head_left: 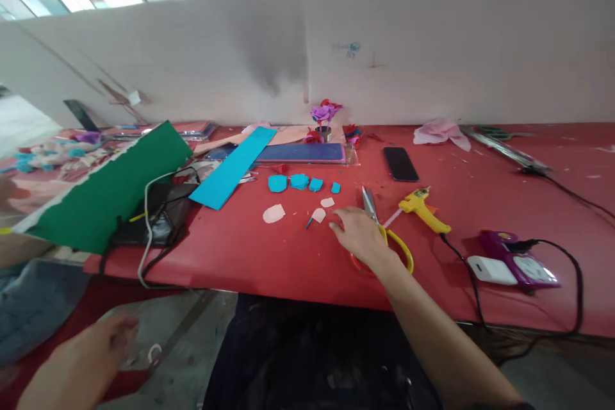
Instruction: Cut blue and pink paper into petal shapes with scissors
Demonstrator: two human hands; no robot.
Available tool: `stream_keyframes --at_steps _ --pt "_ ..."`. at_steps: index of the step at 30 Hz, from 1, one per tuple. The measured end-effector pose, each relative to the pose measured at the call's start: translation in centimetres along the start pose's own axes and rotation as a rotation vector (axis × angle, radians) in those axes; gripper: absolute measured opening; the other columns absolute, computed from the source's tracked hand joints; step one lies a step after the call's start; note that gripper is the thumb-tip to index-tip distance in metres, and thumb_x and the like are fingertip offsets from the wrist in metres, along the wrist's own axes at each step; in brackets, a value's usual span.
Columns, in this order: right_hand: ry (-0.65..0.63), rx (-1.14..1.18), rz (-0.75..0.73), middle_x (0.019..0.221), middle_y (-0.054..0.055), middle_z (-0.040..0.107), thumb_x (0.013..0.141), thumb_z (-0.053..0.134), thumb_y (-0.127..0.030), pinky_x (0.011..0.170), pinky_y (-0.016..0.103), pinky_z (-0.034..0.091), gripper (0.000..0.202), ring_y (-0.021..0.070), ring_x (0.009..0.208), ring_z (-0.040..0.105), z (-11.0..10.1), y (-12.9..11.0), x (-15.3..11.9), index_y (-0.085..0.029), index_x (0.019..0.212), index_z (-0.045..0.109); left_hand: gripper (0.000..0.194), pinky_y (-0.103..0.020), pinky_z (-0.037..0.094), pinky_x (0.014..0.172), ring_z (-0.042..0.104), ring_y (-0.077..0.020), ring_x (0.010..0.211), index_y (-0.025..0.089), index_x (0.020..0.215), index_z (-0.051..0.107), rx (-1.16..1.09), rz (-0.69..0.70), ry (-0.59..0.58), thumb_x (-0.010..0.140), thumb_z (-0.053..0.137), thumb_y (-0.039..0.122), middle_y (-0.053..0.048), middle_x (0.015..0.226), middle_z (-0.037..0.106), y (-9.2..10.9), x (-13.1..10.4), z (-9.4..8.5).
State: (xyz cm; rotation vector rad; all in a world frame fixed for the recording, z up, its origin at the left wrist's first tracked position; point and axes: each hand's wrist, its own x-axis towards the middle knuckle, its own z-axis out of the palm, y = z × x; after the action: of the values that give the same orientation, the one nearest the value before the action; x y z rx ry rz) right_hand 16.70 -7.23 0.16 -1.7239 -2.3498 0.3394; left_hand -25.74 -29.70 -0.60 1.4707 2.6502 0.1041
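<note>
My right hand (359, 230) is over the red table, fingers apart and holding nothing. Its fingertips are beside small pale pink paper petals (319, 214), with a larger pale petal (274, 213) farther left. Partly under that hand lie scissors with yellow handles (406, 250), blades pointing away. My left hand (103, 346) is low at the left, off the table and above the floor; motion blurs its fingers. Beyond the petals, several cut blue pieces (298, 181) sit in a row. A yellow glue gun (425, 211) rests right of the scissors.
A purple power socket (538, 271) with a white plug stands at the right, its cable trailing over the edge. A phone (400, 164), blue strip (235, 166), green sheet (110, 192) and potted paper flower (325, 112) are farther back. Another person's arm (22, 250) is at far left.
</note>
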Motion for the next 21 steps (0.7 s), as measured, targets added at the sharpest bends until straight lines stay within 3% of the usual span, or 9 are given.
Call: stream_keyframes --at_steps 3,5,7,11,13,16,18,21 --pt "0.035 -0.024 0.010 0.111 0.017 0.061 0.090 0.052 -0.025 0.092 0.038 0.038 0.032 0.0293 0.105 0.056 1.2 -0.6 1.8 -0.012 0.119 0.061 0.032 -0.044 0.051 0.078 0.067 -0.0262 0.084 0.038 0.093 0.061 0.007 0.088 -0.006 0.071 0.038 0.034 0.009 0.088 0.073 4.2 0.1 -1.9" --pt "0.041 -0.018 0.007 0.115 0.019 0.059 0.090 0.052 -0.023 0.093 0.039 0.036 0.031 0.0298 0.108 0.054 1.9 -1.0 3.0 -0.013 0.117 0.062 0.038 -0.042 0.049 0.086 0.064 -0.0281 0.099 0.028 0.105 0.064 -0.039 0.246 -0.003 0.075 0.042 0.038 -0.003 0.109 0.070 7.6 -0.1 -2.7" --pt "0.038 -0.009 -0.009 0.115 0.019 0.059 0.088 0.054 -0.021 0.094 0.040 0.035 0.026 0.0298 0.108 0.053 2.5 -1.3 3.7 -0.013 0.111 0.065 0.042 -0.039 0.047 0.089 0.063 -0.0275 0.103 0.021 0.111 0.064 -0.096 0.334 0.003 0.079 0.043 0.038 -0.009 0.115 0.068 10.9 -0.2 -2.6" --pt "0.019 0.033 -0.043 0.103 0.016 0.064 0.084 0.060 -0.021 0.094 0.038 0.036 0.013 0.0277 0.102 0.056 3.0 -1.6 4.1 -0.014 0.091 0.068 0.033 -0.031 0.046 0.088 0.065 -0.0210 0.098 0.023 0.102 0.069 -0.256 0.500 -0.095 0.088 0.040 0.030 -0.006 0.107 0.071 17.4 1.2 -0.2" --pt "0.006 0.077 -0.039 0.095 0.012 0.067 0.084 0.061 -0.020 0.089 0.034 0.040 0.009 0.0238 0.094 0.060 2.8 -1.5 4.2 -0.015 0.088 0.067 0.029 -0.030 0.046 0.085 0.065 -0.0209 0.096 0.021 0.099 0.069 -0.281 0.491 -0.053 0.088 0.042 0.023 -0.007 0.105 0.071 20.6 3.3 1.3" --pt "0.001 0.157 -0.006 0.094 0.006 0.070 0.087 0.056 -0.019 0.076 0.025 0.045 0.016 0.0173 0.087 0.063 2.2 -0.7 4.6 -0.017 0.102 0.063 0.031 -0.032 0.045 0.086 0.061 -0.0233 0.099 0.016 0.107 0.067 -0.287 0.384 0.056 0.090 0.042 0.023 -0.013 0.109 0.066 24.7 7.0 3.2" --pt "0.005 0.192 0.025 0.097 0.006 0.070 0.090 0.052 -0.019 0.073 0.022 0.046 0.025 0.0153 0.086 0.065 1.7 0.2 5.2 -0.017 0.114 0.059 0.030 -0.035 0.043 0.090 0.055 -0.0271 0.110 0.015 0.111 0.064 -0.291 0.330 0.086 0.088 0.048 0.025 -0.016 0.115 0.060 26.4 9.1 3.9" --pt "-0.007 0.197 0.065 0.100 0.008 0.071 0.087 0.053 -0.015 0.076 0.024 0.046 0.032 0.0173 0.090 0.066 1.4 1.3 6.2 -0.018 0.118 0.060 0.021 -0.037 0.041 0.091 0.051 -0.0299 0.113 0.014 0.100 0.065 -0.317 0.329 0.049 0.082 0.056 0.019 -0.017 0.113 0.059 27.5 10.7 4.4"
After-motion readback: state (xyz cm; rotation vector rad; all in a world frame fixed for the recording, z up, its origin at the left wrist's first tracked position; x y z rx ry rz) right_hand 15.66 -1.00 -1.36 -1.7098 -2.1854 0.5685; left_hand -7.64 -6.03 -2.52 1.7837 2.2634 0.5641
